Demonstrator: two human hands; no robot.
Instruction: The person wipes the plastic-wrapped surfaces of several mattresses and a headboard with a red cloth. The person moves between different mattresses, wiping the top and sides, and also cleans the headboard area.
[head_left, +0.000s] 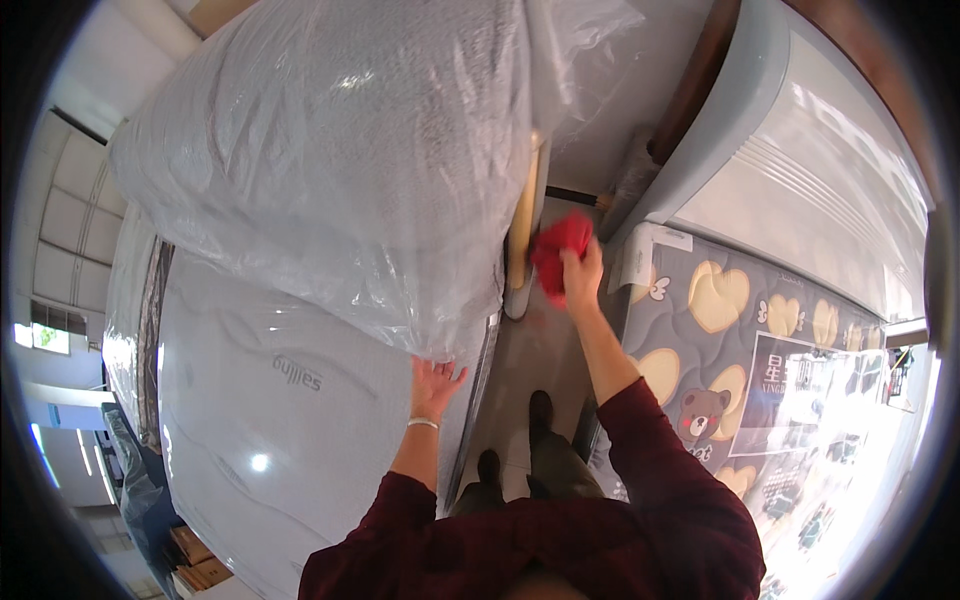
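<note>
My right hand (583,277) is closed around a bunched red cloth (563,250), slightly blurred. The cloth is beside a pale grey upright edge with a gold strip (523,225). My left hand (435,388), a pale bracelet on its wrist, has its fingers stretched out and apart. Its fingertips meet the lower edge of a large grey padded piece wrapped in clear plastic (350,150); whether they reach under the plastic I cannot tell. Below that piece lies a white mattress (300,420) in shiny film.
A narrow strip of floor (505,400), with my feet on it, runs between the mattress and a grey patterned mattress (680,330) with hearts and a bear at right. Behind that stands a glossy pale headboard (800,170). Wooden pieces (195,550) lie at lower left.
</note>
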